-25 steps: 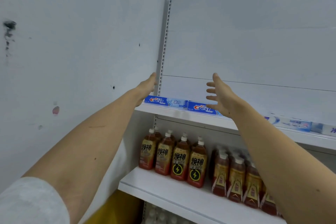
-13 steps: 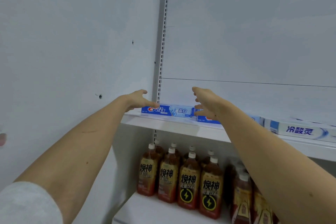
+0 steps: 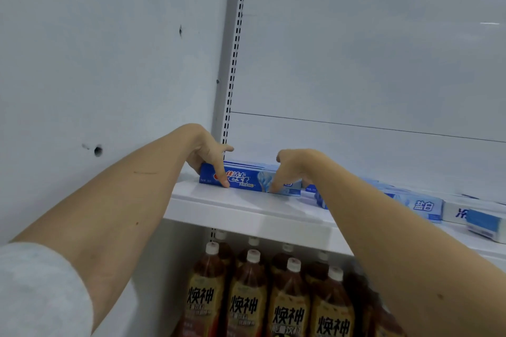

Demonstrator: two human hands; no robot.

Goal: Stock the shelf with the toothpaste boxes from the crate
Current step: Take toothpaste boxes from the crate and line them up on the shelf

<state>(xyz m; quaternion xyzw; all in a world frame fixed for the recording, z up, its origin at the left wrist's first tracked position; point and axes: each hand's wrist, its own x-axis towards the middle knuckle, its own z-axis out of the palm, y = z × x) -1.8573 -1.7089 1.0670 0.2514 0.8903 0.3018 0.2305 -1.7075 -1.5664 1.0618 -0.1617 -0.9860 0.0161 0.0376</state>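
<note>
A blue Crest toothpaste box (image 3: 246,179) lies lengthwise at the left end of the white shelf (image 3: 246,208), with more blue boxes stacked close behind it. My left hand (image 3: 208,153) rests over its left end, forefinger straight down the front face. My right hand (image 3: 295,167) hangs over its right end, fingertips pressing the front face. A second blue box (image 3: 421,206) lies to the right, partly hidden by my right forearm. The crate is not in view.
White toothpaste boxes (image 3: 457,212) and a pale blue one (image 3: 484,226) lie further right on the shelf. Brown drink bottles (image 3: 246,295) fill the shelf below. A slotted upright (image 3: 235,49) and a wall (image 3: 109,76) close off the left side.
Both hands have come down from above the shelf onto the front Crest box. The view has moved closer and lower towards the shelf.
</note>
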